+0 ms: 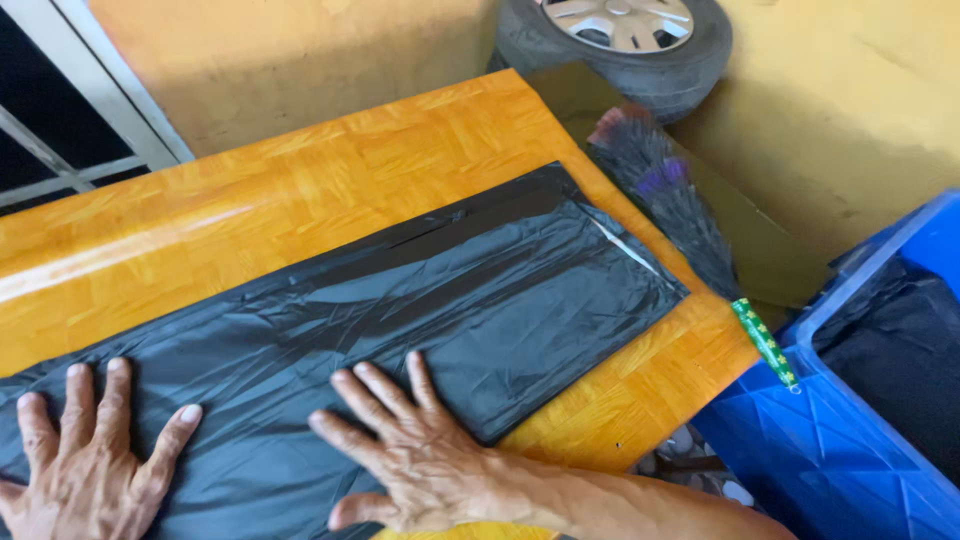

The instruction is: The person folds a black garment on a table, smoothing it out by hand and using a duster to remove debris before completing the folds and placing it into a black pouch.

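Two hands: both are lying flat and open, palms down, gripping nothing.
Bag: black plastic bag (420, 300) is lying spread across the table (300, 190), reaching toward its right edge.
Left hand (85, 460): fingers splayed, pressing the bag near the table's near edge.
Right hand (420, 460): pressing the bag's near edge, just beside the left hand.
Around: a broom (690, 220) is leaning off the table's right edge; a blue bin (850, 430) is standing beyond it; a tyre (620, 45) is resting past the far corner.
Risk: thin, slick plastic is likely sliding or bunching if the palms push unevenly; creases may be staying trapped.
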